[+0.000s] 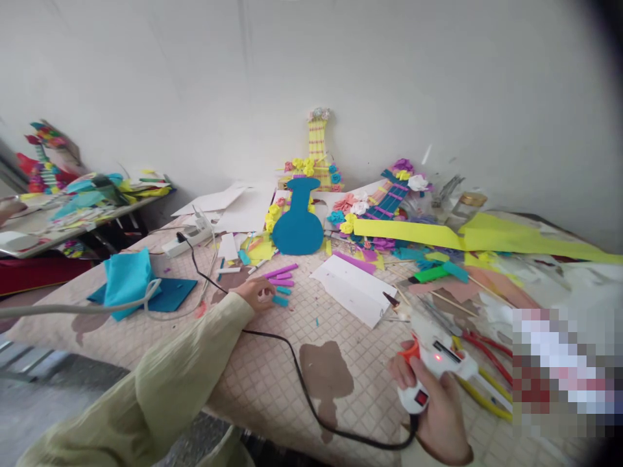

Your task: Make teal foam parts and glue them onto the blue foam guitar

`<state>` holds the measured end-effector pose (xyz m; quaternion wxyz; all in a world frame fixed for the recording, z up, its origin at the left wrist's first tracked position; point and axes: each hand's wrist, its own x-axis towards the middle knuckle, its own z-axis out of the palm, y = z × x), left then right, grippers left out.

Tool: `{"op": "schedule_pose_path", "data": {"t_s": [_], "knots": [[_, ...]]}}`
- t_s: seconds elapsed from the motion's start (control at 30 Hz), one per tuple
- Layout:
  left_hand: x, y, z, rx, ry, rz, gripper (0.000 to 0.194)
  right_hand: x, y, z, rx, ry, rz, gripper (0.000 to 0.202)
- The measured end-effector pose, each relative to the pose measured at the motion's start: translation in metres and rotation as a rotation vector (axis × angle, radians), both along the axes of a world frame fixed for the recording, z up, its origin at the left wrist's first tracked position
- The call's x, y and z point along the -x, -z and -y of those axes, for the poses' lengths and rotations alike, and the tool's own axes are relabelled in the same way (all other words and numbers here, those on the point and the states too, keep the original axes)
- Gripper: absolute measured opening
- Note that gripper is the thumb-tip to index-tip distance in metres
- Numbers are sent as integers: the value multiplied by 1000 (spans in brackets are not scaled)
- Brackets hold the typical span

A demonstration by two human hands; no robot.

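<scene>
My right hand (440, 408) is wrapped round a white hot glue gun (450, 360) with an orange trigger and a lit red light, its dark nozzle pointing up and left. At the middle left, my left hand (253, 293) rests on the table beside short purple strips (282, 274) and small teal strips (281, 300). Its fingers are bent together, and whatever they hold is too small to make out. Behind stands a blue vase-shaped cutout (299, 224), upright. A folded white card (353, 285) lies between the hands.
A black cord (296, 363) crosses the table from the white power strip (189, 239) to the glue gun. Teal cloth (127, 279) lies at left. Red-handled pliers (487, 347), yellow paper (409, 232) and a glass jar (467, 207) are at right. Paper flowers (348, 211) stand near the wall.
</scene>
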<state>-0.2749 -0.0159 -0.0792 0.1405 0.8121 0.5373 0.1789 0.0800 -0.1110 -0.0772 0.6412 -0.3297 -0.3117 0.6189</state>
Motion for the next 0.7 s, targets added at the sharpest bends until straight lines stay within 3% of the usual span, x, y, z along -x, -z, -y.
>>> {"op": "schedule_pose_path", "data": {"t_s": [0.1, 0.17, 0.47, 0.6, 0.7], "knots": [[-2, 0, -6, 18, 24, -1, 30, -2, 1, 0, 18, -9, -31, 10], [-3, 0, -8, 20, 23, -7, 24, -3, 2, -1, 25, -8, -46, 10], [-14, -5, -9, -22, -81, -27, 20, -4, 5, 0, 24, -4, -41, 14], [-17, -11, -8, -5, -77, 2, 28, -3, 4, 0, 39, 9, -45, 14], [-11, -21, -13, -20, -151, 32, 28, -5, 3, 0, 32, 16, -46, 14]]}}
